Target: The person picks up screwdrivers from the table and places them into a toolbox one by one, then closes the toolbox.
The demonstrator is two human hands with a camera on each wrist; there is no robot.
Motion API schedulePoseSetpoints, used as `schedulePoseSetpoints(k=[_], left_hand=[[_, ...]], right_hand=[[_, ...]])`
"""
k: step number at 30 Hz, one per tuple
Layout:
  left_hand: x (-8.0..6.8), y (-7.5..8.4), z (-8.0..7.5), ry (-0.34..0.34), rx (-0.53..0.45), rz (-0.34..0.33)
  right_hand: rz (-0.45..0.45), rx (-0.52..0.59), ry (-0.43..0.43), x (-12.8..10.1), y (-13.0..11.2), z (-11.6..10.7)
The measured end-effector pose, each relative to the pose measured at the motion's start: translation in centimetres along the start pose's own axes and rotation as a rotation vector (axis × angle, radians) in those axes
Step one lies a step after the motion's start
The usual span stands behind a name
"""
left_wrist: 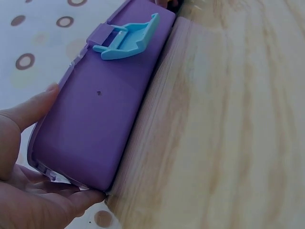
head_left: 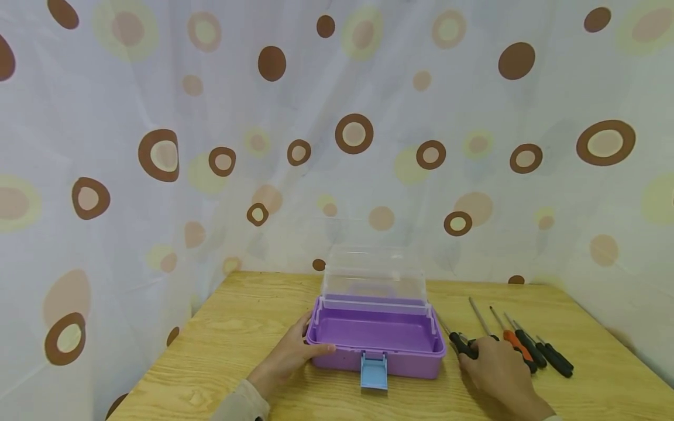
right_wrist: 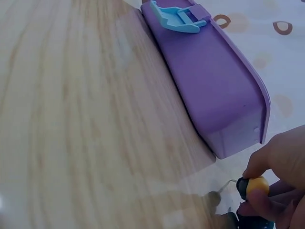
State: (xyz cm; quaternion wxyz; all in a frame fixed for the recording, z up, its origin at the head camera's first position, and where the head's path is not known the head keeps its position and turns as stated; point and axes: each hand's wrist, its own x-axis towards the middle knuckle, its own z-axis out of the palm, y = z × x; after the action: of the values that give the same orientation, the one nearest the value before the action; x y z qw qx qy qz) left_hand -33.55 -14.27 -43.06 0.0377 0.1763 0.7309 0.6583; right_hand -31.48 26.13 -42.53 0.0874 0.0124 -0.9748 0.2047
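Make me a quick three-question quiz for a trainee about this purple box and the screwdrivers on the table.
1. True or false: the lid of the purple box stands open.
2. Which hand holds the box's corner? A) left hand B) right hand C) neither
3. Fill in: the screwdrivers lie on the table to the ____ of the box, as the person sees it.

Key:
1. True: the clear lid is raised and the blue latch hangs loose.
2. A: it grips the near left corner.
3. Right, where the right hand pinches one handle.
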Motion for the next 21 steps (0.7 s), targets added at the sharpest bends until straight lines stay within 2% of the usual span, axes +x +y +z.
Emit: schedulePoseSetpoints(k=[7, 14, 21], left_hand=[[-0.1, 0.0, 0.1, -0.002, -0.005, 0.009], [-0.2, 0.0, 0.0, -0.001, 0.023, 0.0], [-0.1, 0.1, 0.0, -0.001, 0.029, -0.002]], right_hand=[[-0.003, -0.002, 0.104, -0.2, 0.0, -0.6], [0.011, -0.004, 0.126, 0.2, 0.1, -1.4], [-0.029, 0.03, 0.206, -0.1, 0.4, -2.1]])
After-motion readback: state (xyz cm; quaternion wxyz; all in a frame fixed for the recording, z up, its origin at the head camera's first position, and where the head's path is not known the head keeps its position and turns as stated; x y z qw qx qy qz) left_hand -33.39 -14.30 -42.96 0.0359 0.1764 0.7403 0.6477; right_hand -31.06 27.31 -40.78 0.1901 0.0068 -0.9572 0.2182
